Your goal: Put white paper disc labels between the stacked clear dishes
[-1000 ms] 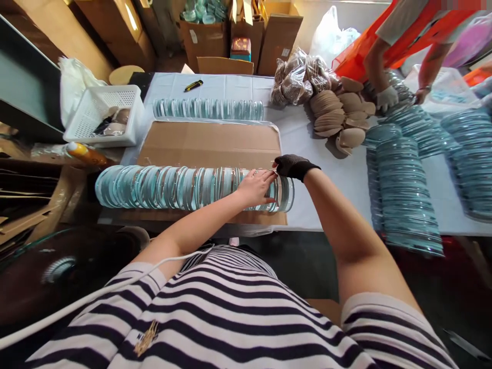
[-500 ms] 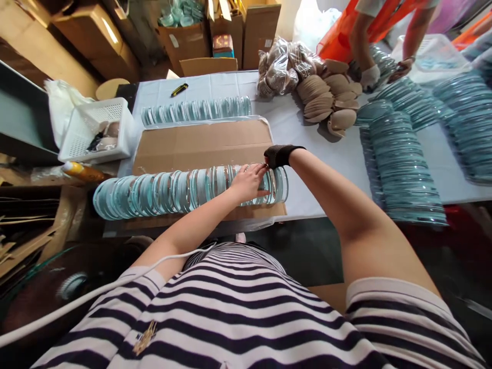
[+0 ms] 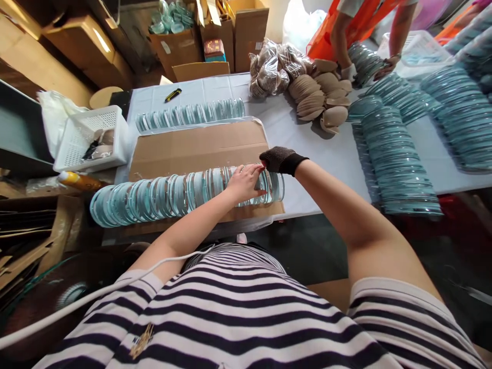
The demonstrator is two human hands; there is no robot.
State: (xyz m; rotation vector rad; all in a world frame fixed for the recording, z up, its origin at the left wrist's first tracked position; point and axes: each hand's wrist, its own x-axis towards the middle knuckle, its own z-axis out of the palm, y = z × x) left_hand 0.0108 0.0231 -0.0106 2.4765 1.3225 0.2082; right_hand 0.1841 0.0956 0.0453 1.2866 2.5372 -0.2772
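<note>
My left hand (image 3: 243, 183), bare, lies on top of the near row of glass discs (image 3: 180, 193), fingers spread and curled down over the rims close to its right end. My right hand (image 3: 277, 159), in one dark mesh glove, meets it from the far side, fingers bent and pinching at the top of the same discs; whether it grips a single disc I cannot tell. That row runs on edge, left to right, along the near edge of the cardboard sheet (image 3: 200, 146); too many discs and too tightly packed for me to count.

Moving out: a second row of glass discs (image 3: 190, 114) stands on edge beyond the cardboard, so I count two rows on my side. One yellow-and-black utility knife (image 3: 173, 95) lies on the white tablecloth (image 3: 292, 138) past it. To the left, one white perforated basket (image 3: 89, 138), and one orange-capped bottle (image 3: 79, 180) on its side below it.

To the right, several long leaning stacks of bluish discs (image 3: 395, 164), at least three. Beyond, a pile of tan round pieces (image 3: 321, 97) and a cluster of clear bags (image 3: 271, 69). At the far corner another person (image 3: 359, 20) has both hands down on the discs.
</note>
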